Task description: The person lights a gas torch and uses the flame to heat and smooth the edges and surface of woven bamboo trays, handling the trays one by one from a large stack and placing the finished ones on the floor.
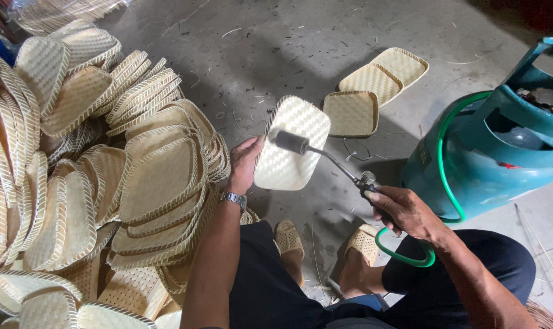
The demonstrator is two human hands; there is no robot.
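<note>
Right hand (404, 210) aims torch (325, 158) at tray (292, 143).

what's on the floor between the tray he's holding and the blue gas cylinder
In the head view, three woven trays lie on the concrete floor between the held woven tray and the gas cylinder, overlapping in a row.

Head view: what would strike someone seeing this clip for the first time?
At centre, the left hand holds up a pale woven rectangular tray while the right hand aims a metal gas torch at it. A big heap of matching woven trays fills the left side. On the right stands a teal gas cylinder with a green hose, and three trays lie on the grey concrete floor behind.
</note>
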